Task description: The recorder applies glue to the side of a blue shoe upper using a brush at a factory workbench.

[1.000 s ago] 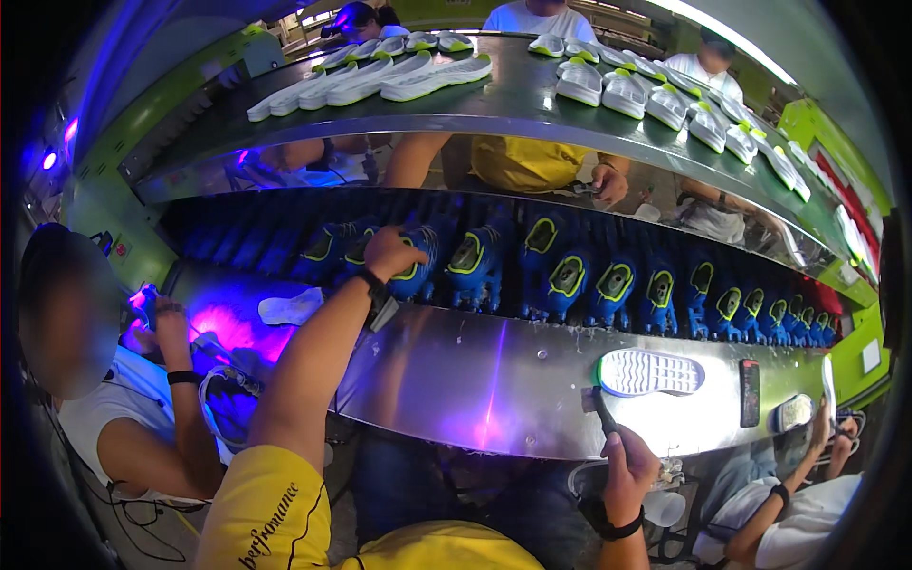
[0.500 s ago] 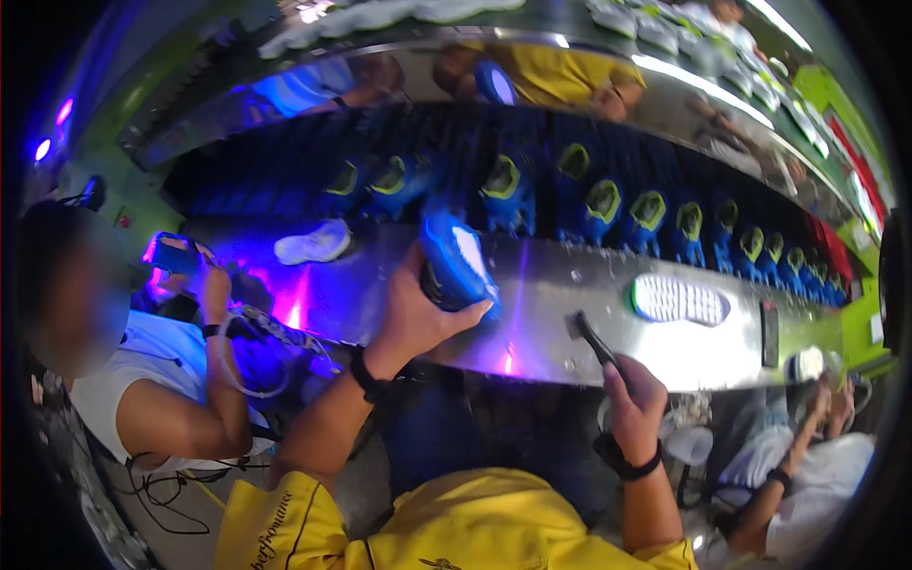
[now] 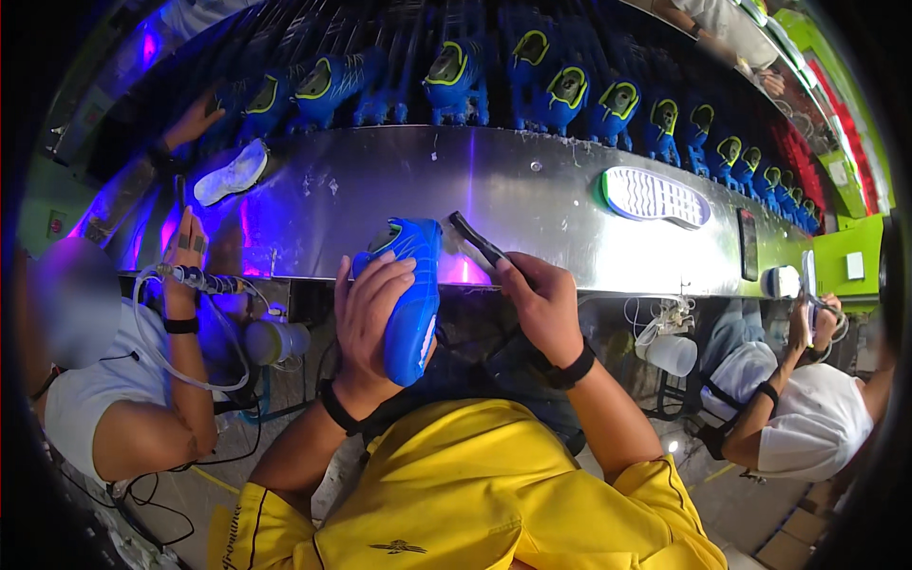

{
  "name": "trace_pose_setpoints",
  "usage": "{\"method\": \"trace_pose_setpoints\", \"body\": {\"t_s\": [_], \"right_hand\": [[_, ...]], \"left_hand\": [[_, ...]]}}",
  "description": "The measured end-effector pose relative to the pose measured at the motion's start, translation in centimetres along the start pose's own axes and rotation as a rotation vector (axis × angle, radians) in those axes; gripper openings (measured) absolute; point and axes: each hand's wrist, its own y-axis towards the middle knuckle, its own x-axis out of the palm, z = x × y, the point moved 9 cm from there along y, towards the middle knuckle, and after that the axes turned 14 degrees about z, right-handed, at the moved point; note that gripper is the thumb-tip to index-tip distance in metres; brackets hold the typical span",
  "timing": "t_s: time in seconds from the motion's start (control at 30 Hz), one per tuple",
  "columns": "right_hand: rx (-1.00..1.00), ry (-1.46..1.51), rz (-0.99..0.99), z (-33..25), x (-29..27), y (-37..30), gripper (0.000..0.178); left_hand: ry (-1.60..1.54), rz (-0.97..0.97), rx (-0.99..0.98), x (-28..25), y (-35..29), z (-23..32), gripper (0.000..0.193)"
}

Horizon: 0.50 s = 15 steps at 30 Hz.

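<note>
My left hand [image 3: 372, 309] is wrapped round a blue shoe upper [image 3: 414, 285], held tilted above my lap at the bench's near edge. The heel end points away from me and the toe points down toward me. A pale patch shows low on the toe's right side. In my right hand [image 3: 548, 302] is a black-handled brush [image 3: 480, 242], its head angled up and left, apart from the shoe. On the metal bench [image 3: 380, 190] beyond lies a white ridged shoe sole [image 3: 655, 198] to the right. Another white sole [image 3: 231, 173] lies to the left.
A row of blue shoes [image 3: 567, 87] with yellow-green collars stands along the bench's far side. A dark flat block [image 3: 749, 244] lies at its right. One co-worker [image 3: 142, 380] sits at my left, another [image 3: 807, 399] at my right, both with hands near the bench.
My left hand has brought the shoe down toward me and turned it, so its blue side now shows. My right hand has moved left with the brush, closer to the shoe.
</note>
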Motion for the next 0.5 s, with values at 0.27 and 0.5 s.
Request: {"method": "trace_pose_setpoints", "body": {"t_s": [0.27,0.5], "right_hand": [[0.110,0.138,-0.122,1.2,1.5,-3.1,0.027],[0.093,0.343,-0.170,0.1,0.6,-5.7,0.024]], "left_hand": [[-0.012,0.076,-0.013,-0.3,-1.1,-0.7,0.063],[-0.018,0.082,-0.014,-0.1,-1.7,-1.2,0.062]]}}
